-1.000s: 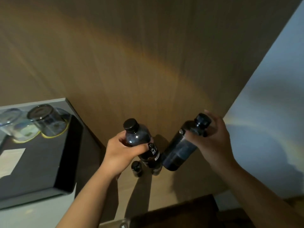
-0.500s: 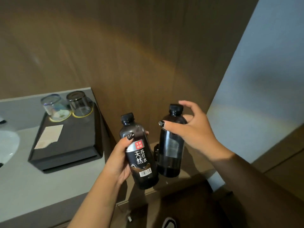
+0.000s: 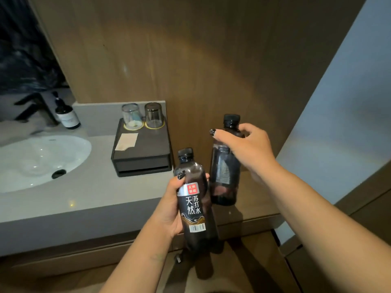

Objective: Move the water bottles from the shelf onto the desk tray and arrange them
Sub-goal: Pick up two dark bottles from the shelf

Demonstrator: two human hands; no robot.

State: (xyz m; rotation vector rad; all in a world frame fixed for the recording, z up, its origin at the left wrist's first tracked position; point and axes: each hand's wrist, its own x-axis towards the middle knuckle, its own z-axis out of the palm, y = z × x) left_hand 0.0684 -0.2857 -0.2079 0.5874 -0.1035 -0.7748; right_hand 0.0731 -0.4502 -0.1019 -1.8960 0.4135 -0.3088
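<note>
1. The labelled soda-water bottle was held in the air before the countertop's front edge, upright with a slight tilt, its black cap on.
2. The left hand gripped it — fingers curled round the body, thumb on the label's top.
3. The second dark bottle hung just beside it, higher and to the right; the right hand grasped its shoulder from above.
4. The black tray sat on the grey countertop to the left, carrying two upturned glasses and a paper card.
5. Further left lay a white sink basin and a pump bottle — well apart from both hands.
</note>
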